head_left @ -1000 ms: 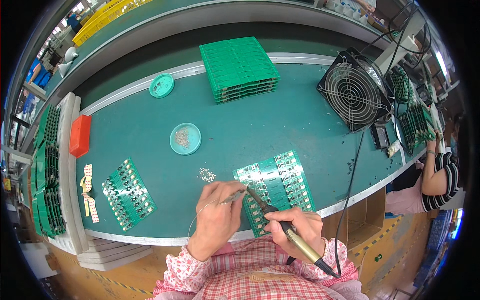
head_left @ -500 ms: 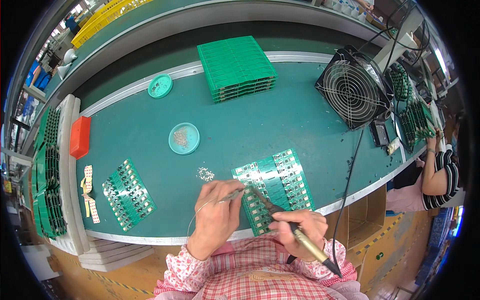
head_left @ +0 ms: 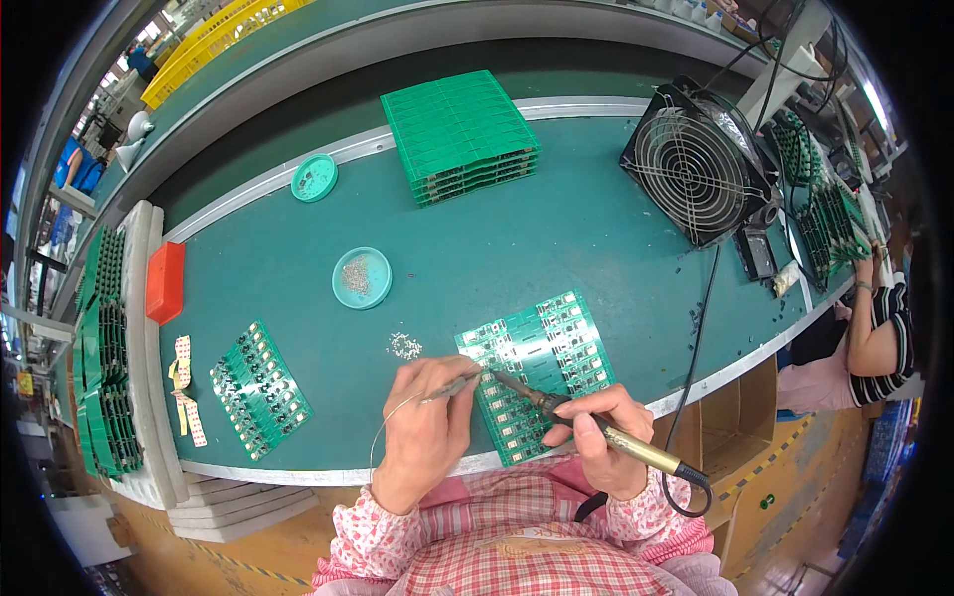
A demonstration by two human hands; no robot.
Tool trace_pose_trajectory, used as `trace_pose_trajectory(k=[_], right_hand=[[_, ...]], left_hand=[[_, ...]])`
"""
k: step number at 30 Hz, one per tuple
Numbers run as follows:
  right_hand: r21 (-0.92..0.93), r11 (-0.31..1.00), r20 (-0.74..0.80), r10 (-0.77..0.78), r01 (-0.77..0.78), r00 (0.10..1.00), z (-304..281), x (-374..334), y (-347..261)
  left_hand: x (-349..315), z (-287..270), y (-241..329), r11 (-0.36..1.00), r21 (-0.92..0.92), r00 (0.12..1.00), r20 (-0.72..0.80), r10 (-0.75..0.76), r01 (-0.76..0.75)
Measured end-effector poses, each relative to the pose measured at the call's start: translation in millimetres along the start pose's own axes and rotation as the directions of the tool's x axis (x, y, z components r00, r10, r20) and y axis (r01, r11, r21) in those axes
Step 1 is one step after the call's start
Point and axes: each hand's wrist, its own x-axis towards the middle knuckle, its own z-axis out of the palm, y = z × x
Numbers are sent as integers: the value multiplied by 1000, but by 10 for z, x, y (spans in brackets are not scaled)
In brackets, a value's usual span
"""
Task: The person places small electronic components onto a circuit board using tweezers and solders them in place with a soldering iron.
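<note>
Soldering iron and slim grey tool angle in over a green circuit-board panel.
Your right hand wraps its fingers around the iron's smooth gold handle; your left hand pinches the tool, perhaps tweezers, between its fingers, a thin silvery wire curving beside it. The panel lies flat on the matte green bench right before you; whether the iron's tip touches it, you cannot tell. Expect a light, stiff, fairly fragile sheet, best lifted by its edges, clear of the small square components. Grip the iron only by its handle, as the dark shaft may be hot. Loose, tiny pale pieces lie near a round turquoise dish.
</note>
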Motion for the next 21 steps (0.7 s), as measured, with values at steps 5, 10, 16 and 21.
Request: trace_pose_trajectory(k=[5,10,16,21], right_hand=[[-29,999,28,14,-13,999,40,43,23],[-71,997,10,-36,37,999,65,38,41],[-155,958,149,-219,242,964,-22,98,115],[-173,936,168,-278,306,946,-12,133,96]], left_hand=[[-17,-23,8,999,-5,998,44,-42,43],[-1,-7,-13,1000,3,1000,11,-1,1],[6,4,-6,1000,5,1000,-2,10,-10],[7,10,-5,1000,10,1000,0,-13,13]])
